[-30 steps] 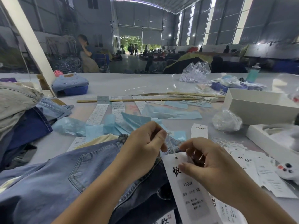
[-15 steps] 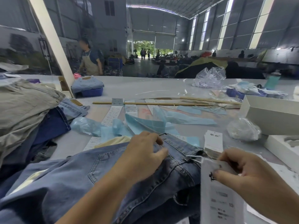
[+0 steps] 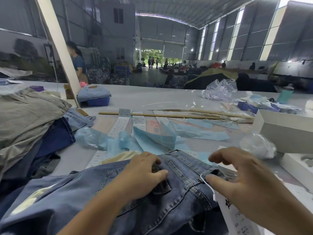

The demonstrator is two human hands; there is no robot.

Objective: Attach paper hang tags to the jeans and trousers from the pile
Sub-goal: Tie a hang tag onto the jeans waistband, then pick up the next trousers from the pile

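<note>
The left hand [image 3: 144,173] is laid on the blue jeans [image 3: 118,197] near the waistband, its fingers curled a little and pressing the denim; whether cloth is gripped cannot be told. The right hand [image 3: 243,182] is spread wide above the waistband's right end and nothing is held by it. A white string [image 3: 207,184] is passed through the jeans there, and the paper hang tag [image 3: 237,217] hangs from it, partly hidden under the wrist. If the string loop is not fully locked, the tag can be pulled off when the jeans are moved. The string can also be caught by the spread fingers. The pile of trousers [image 3: 25,119] lies at the left on the surface [image 3: 152,97].
</note>
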